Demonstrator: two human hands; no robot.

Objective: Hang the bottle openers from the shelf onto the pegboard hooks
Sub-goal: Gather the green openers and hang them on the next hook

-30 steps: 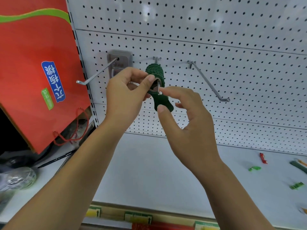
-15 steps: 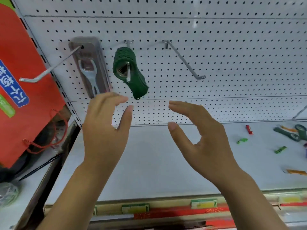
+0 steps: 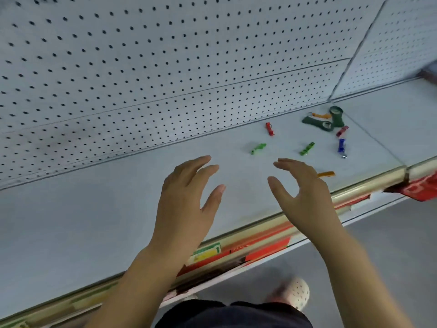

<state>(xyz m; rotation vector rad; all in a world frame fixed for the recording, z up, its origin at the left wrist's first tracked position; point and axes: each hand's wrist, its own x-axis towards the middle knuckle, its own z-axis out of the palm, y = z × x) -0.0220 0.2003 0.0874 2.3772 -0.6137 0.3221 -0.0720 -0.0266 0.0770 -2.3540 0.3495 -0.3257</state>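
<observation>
Dropping from the hooks, hovering left hand [image 3: 186, 197] and right hand [image 3: 301, 192] empty, fingers spread, above the shelf [image 3: 94, 209], seemingly heading for bottle openers [image 3: 318, 123] at two o'clock.

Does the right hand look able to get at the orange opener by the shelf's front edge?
Probably yes: the right hand is open and empty, and the orange opener lies on the shelf right beside it, nothing between them.

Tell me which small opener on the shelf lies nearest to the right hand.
The orange opener. It lies right beside the right hand, near the front edge of the shelf; the other openers lie farther back.
</observation>
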